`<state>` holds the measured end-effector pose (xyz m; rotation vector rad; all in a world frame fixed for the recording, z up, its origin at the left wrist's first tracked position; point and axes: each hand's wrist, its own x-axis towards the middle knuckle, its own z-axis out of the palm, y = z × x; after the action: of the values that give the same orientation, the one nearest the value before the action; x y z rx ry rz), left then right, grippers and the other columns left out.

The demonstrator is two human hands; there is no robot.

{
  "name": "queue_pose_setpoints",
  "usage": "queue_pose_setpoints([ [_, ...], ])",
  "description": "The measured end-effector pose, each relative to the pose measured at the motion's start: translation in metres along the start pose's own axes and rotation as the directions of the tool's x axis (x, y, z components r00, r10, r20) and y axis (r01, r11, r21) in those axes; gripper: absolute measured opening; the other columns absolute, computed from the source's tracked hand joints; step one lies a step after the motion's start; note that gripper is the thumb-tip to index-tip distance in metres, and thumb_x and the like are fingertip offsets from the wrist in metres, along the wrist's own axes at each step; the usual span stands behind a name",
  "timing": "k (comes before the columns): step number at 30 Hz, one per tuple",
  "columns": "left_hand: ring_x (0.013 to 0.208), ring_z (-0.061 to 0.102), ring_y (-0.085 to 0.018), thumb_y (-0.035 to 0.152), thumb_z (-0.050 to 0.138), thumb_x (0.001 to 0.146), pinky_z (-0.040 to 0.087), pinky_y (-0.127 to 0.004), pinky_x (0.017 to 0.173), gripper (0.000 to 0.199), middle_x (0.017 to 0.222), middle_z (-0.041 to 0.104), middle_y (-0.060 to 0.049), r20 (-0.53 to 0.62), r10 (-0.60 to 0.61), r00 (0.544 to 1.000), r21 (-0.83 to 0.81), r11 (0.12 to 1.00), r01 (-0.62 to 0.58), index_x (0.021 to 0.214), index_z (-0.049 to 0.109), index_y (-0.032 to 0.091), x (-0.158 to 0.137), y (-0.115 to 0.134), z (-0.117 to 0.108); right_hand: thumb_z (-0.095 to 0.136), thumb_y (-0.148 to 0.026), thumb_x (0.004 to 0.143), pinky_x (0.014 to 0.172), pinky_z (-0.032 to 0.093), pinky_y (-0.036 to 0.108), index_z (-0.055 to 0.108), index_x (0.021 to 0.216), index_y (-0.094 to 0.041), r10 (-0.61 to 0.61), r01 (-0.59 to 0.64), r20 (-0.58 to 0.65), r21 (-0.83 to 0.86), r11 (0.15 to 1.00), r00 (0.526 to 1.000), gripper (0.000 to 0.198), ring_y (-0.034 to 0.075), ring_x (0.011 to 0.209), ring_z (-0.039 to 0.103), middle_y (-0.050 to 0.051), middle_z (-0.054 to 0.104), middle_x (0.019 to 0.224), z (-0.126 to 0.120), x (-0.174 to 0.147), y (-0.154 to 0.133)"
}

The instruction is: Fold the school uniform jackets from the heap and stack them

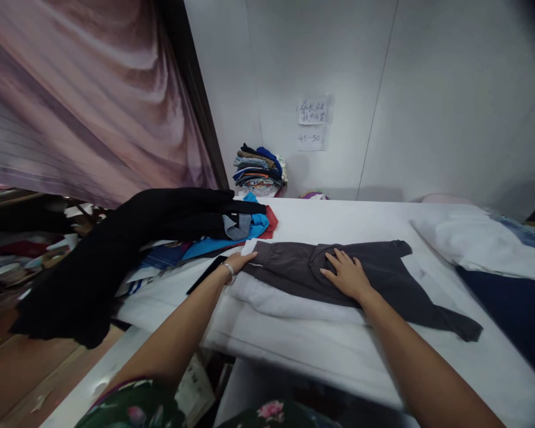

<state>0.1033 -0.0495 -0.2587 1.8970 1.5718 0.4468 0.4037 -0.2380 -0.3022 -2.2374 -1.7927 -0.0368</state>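
Note:
A dark grey garment (289, 257) lies spread lengthwise on the white-covered table, its narrow end to the left and sleeve-like parts to the right. White cloth (285, 300) shows beneath its near edge. At the left end, my left hand (239, 261) is closed on the garment's edge; part of its fingers is hidden. My right hand (348, 274) rests flat on the middle of the garment, fingers spread. A dark flat object (200, 279) lies partly behind my left wrist.
Black clothing (129, 238) hangs over the table's left side, beside a blue garment (205, 245). A folded clothes stack (258, 169) stands by the wall. White fabric (485, 238) and navy cloth (517, 309) lie on the right. A pink curtain (116, 77) hangs at left.

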Motion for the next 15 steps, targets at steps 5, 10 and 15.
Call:
queue_pose_setpoints([
  [5, 0.114, 0.055, -0.037, 0.057, 0.069, 0.059, 0.045, -0.037, 0.088, 0.052, 0.11, 0.068, -0.018, 0.006, -0.059, 0.998, 0.038, 0.998, 0.059, 0.086, 0.068, 0.013, 0.0052, -0.0004, -0.0043, 0.033, -0.06, 0.089, 0.106, 0.021, 0.053, 0.04, 0.139, -0.024, 0.009, -0.009, 0.011, -0.011, 1.0, 1.0, 0.063, 0.031, 0.136, 0.027, 0.013, 0.03, 0.149, -0.001, -0.0007, -0.0003],
  [10, 0.105, 0.062, -0.03, 0.058, 0.067, 0.063, 0.05, -0.033, 0.085, 0.05, 0.104, 0.071, -0.013, 0.115, -0.074, 0.991, -0.1, 0.991, 0.085, 0.09, 0.069, 0.016, 0.0052, 0.0009, -0.0058, 0.033, -0.059, 0.089, 0.106, 0.022, 0.052, 0.039, 0.139, -0.024, 0.013, -0.013, 0.018, -0.04, 0.999, 1.0, 0.062, 0.03, 0.136, 0.028, 0.013, 0.03, 0.149, -0.0035, -0.0019, -0.002],
  [15, 0.085, 0.069, -0.027, 0.064, 0.057, 0.069, 0.055, -0.034, 0.071, 0.055, 0.094, 0.073, -0.012, 0.255, -0.094, 0.962, -0.238, 0.959, 0.156, 0.094, 0.069, 0.016, 0.0018, -0.002, -0.0068, 0.032, -0.059, 0.09, 0.106, 0.023, 0.051, 0.04, 0.139, -0.024, 0.013, -0.013, 0.0, -0.052, 0.999, 1.0, 0.061, 0.03, 0.135, 0.029, 0.014, 0.031, 0.148, -0.0035, -0.0028, -0.0034],
])
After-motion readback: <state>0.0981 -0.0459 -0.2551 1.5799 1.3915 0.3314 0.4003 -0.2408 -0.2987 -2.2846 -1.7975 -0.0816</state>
